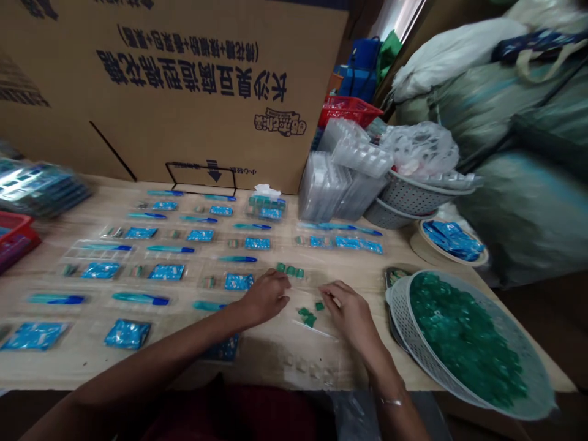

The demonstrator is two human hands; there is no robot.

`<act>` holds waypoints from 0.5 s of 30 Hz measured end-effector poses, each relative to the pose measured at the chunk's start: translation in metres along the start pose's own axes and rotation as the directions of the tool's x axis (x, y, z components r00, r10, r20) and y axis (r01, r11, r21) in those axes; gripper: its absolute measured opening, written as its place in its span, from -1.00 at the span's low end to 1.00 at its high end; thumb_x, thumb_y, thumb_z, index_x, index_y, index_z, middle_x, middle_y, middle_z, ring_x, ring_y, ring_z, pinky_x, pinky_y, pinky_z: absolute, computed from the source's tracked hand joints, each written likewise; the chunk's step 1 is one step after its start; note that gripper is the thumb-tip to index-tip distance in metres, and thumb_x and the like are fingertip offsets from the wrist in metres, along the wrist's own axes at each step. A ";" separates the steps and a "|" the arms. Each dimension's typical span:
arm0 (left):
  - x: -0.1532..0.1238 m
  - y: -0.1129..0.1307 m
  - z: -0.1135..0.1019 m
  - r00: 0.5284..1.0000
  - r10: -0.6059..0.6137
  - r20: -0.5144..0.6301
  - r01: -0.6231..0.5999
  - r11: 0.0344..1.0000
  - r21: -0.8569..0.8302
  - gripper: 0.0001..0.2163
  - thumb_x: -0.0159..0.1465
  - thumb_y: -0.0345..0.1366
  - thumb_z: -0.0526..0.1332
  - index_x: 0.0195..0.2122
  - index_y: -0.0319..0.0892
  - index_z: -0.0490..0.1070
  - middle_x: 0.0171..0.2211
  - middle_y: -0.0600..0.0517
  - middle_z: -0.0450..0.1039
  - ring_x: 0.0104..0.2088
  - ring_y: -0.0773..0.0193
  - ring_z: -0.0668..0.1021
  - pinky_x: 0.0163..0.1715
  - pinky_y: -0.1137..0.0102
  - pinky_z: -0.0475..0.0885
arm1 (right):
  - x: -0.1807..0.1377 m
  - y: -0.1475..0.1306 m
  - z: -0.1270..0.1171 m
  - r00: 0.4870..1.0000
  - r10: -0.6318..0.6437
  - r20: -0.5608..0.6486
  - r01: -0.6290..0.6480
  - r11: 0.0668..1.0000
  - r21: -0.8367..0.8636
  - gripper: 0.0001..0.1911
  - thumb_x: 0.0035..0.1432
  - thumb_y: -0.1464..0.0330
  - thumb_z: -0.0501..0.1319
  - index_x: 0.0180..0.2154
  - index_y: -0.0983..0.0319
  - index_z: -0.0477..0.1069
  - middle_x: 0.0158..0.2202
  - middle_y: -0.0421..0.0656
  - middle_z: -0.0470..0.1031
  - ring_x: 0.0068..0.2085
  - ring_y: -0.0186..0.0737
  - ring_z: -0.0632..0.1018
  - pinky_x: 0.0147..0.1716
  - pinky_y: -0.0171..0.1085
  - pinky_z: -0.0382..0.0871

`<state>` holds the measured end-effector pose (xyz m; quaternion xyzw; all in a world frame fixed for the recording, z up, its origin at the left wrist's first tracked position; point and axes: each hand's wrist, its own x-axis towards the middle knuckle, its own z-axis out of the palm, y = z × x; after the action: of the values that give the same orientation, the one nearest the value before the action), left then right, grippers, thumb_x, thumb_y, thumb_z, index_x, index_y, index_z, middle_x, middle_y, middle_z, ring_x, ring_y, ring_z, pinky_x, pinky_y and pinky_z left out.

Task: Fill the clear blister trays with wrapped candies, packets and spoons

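Observation:
My left hand [265,298] rests on the pale wooden table [271,367], fingers curled, just short of a short row of small green pieces [289,271]. My right hand [351,312] is curled close beside a few loose green pieces [307,316]. Whether either hand holds a piece is hidden by the fingers. Transparent plastic trays [166,272] lie in rows across the table, with blue foil sachets [127,334] and slim blue-and-teal sticks [140,298] in or beside them. A white perforated basket [404,331] at the right brims with green pieces [463,337].
A large printed cardboard carton [184,92] stands behind the table. Stacked plastic trays [321,187] and nested grey baskets [404,196] sit at the back right, beside a round tray of blue sachets [452,242]. Bulging sacks [519,159] rise to the right; a red crate [13,236] sits at the left.

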<state>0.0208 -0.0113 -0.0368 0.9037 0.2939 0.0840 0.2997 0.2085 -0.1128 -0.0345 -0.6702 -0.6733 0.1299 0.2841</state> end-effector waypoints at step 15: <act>0.002 0.040 0.002 0.993 -0.109 -0.044 0.038 0.650 -0.759 -0.89 0.08 -0.38 0.24 -0.36 -0.27 0.49 -0.44 0.02 0.52 -0.41 0.31 0.50 -0.40 0.47 0.36 | -0.017 -0.026 0.008 0.953 0.292 -0.076 -0.188 0.773 0.606 -0.81 0.02 0.25 0.27 -0.39 0.25 0.46 -0.50 -0.20 0.48 -0.47 -0.31 0.45 -0.49 -0.36 0.35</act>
<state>0.0417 -0.0369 -0.0145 0.6795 0.2809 0.2251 0.6393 0.1810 -0.1299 -0.0302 -0.6368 -0.4815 0.3126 0.5147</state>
